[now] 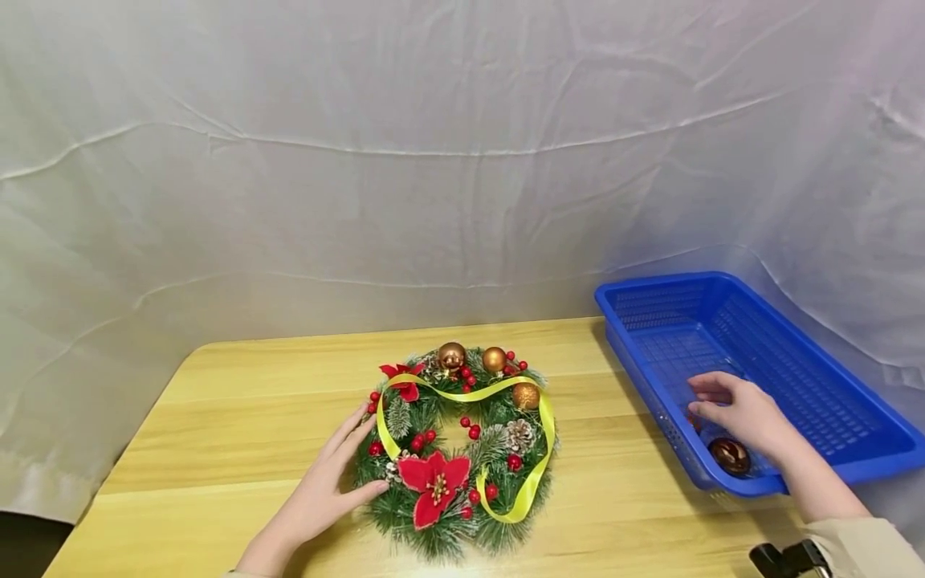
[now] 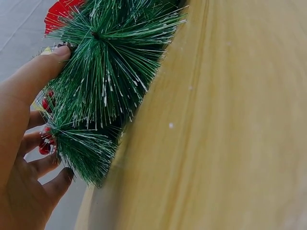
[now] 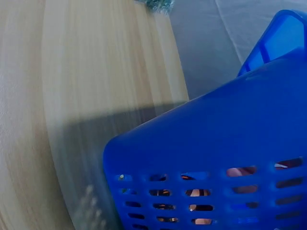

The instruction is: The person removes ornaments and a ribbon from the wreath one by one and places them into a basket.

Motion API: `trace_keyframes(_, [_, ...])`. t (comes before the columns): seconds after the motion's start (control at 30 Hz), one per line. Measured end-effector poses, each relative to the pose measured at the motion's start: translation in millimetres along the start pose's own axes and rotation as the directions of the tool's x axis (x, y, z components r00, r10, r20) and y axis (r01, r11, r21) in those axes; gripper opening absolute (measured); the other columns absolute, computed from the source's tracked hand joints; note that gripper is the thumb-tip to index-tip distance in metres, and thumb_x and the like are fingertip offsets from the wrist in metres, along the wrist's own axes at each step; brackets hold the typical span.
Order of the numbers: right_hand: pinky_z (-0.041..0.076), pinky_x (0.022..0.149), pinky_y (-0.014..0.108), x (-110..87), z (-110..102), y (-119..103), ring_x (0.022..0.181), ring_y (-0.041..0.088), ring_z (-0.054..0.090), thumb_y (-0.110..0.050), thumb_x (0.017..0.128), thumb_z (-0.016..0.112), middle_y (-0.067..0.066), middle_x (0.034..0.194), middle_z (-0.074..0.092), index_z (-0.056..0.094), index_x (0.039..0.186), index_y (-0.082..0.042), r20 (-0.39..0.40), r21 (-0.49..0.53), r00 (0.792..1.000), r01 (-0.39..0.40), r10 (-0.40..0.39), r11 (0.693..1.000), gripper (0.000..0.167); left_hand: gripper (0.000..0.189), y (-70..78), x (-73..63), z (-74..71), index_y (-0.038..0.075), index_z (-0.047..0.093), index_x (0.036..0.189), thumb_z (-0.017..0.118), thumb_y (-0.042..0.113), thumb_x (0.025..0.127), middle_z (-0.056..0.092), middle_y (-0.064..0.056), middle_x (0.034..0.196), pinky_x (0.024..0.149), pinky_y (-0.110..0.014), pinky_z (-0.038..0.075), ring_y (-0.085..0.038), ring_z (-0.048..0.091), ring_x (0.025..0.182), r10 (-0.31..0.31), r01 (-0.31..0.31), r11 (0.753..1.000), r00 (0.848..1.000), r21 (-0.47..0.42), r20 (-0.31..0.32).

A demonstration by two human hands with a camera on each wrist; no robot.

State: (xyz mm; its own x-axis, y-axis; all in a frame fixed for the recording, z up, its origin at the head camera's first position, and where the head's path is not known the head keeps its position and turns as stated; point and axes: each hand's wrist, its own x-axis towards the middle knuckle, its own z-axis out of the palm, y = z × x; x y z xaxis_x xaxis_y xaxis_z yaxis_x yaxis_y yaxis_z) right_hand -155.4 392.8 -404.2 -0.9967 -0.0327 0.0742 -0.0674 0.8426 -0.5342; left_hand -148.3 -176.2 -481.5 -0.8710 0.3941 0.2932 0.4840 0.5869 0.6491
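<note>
The left hand [image 1: 328, 490], fingers spread, touches the wreath [image 1: 491, 441] on the tabletop [image 1: 253, 401]. In the near-left corner of the basket [image 1: 672, 349], the brown ball [image 1: 730, 456] lies nearer us than the right hand [image 1: 744, 411]'s bent fingers, whose hold we cannot tell.

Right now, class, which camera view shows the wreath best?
The head view: it looks down on nearly the whole wreath, including its yellow ribbon and large red flower. The left wrist view gives a close side part, mostly green needles; the right wrist view catches a small tuft, apparently the wreath's, at the top edge.
</note>
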Motion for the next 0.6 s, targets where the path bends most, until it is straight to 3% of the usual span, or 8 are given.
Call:
trace_keyframes(0.13, [0.051, 0.074, 0.052, -4.8, -7.2, -8.6, 0.102, 0.043, 0.058, -0.026, 0.094, 0.062, 0.026, 0.114, 0.061, 0.057, 0.122, 0.001, -0.075, -0.02, 0.997, 0.002, -0.004, 1.0, 0.04, 0.086, 0.2, 0.5, 0.0, 0.023, 0.027, 0.152, 0.073, 0.041, 0.082, 0.014, -0.001, 0.159, 0.095, -0.074, 0.027, -0.037, 0.022, 0.139, 0.006, -0.006, 1.0, 1.0, -0.004, 0.002])
trace_keyframes(0.23, [0.05, 0.073, 0.056, -8.0, -11.7, -16.8, 0.103, 0.044, 0.056, -0.026, 0.095, 0.06, 0.026, 0.115, 0.06, 0.056, 0.123, 0.001, -0.103, -0.03, 0.994, 0.025, -0.028, 0.999, 0.039, 0.085, 0.4, 0.6, 0.2, 0.025, 0.027, 0.152, 0.073, 0.041, 0.082, 0.013, 0.001, 0.159, 0.095, -0.073, 0.027, -0.036, 0.022, 0.139, 0.006, -0.006, 1.0, 1.0, -0.006, 0.001])
trace_keyframes(0.47, [0.053, 0.074, 0.036, -11.8, -10.3, -44.9, 0.098, 0.039, 0.061, -0.014, 0.092, 0.065, 0.022, 0.113, 0.062, 0.057, 0.123, -0.001, -0.165, -0.046, 0.978, 0.124, -0.13, 0.991, 0.035, 0.085, 0.5, 0.3, -0.2, 0.025, 0.027, 0.152, 0.073, 0.041, 0.082, 0.014, -0.001, 0.159, 0.095, -0.073, 0.027, -0.036, 0.022, 0.139, 0.006, -0.006, 1.0, 1.0, -0.004, 0.002])
trace_keyframes(0.6, [0.052, 0.077, 0.03, -12.2, -5.4, -70.1, 0.099, 0.035, 0.061, -0.011, 0.09, 0.066, 0.018, 0.114, 0.063, 0.057, 0.124, -0.003, -0.185, -0.039, 0.965, 0.181, -0.186, 0.983, 0.035, 0.085, 0.7, -0.9, -0.4, 0.026, 0.027, 0.152, 0.073, 0.042, 0.082, 0.014, -0.001, 0.159, 0.094, -0.073, 0.027, -0.037, 0.022, 0.139, -0.008, 0.009, 1.0, 1.0, -0.008, 0.004])
